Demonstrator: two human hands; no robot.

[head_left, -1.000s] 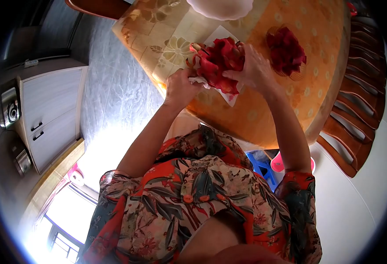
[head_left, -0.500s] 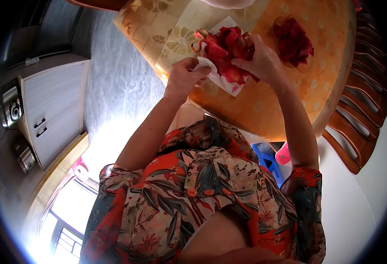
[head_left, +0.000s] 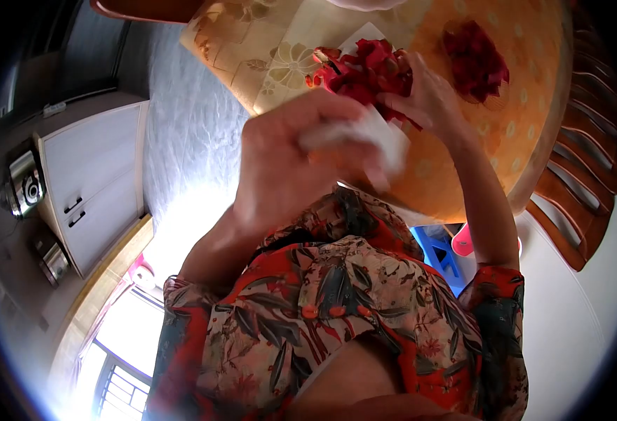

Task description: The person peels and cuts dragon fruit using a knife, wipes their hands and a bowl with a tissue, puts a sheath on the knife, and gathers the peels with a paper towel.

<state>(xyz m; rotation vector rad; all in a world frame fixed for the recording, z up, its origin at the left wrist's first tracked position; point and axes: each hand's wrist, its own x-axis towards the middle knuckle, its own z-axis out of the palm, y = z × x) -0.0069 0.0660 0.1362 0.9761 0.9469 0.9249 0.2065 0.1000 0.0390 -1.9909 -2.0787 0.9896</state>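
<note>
My left hand (head_left: 280, 151), blurred by motion, is raised close to the camera at the table's near edge. It is closed around a crumpled white tissue (head_left: 392, 144). On the table my right hand (head_left: 434, 105) grips the right side of a pile of red peels (head_left: 368, 67) that look like dragon fruit skin, thumb in front and fingers behind. Under that pile lies a white paper sheet (head_left: 366, 31), partly hidden by the peels and my hands. A second heap of dark red peels (head_left: 475, 63) sits farther right on a mesh-like round holder.
A patterned yellow-orange cloth covers the table (head_left: 512, 140). The rim of a pale bowl (head_left: 368, 3) shows at the far edge. Wooden chair slats (head_left: 578, 175) stand on the right, a blue stool (head_left: 438, 256) below the table, and a cabinet (head_left: 98, 182) at left.
My left hand has lifted away from the peels with the tissue, coming nearer to the camera and my body. My right hand has stayed at the pile.
</note>
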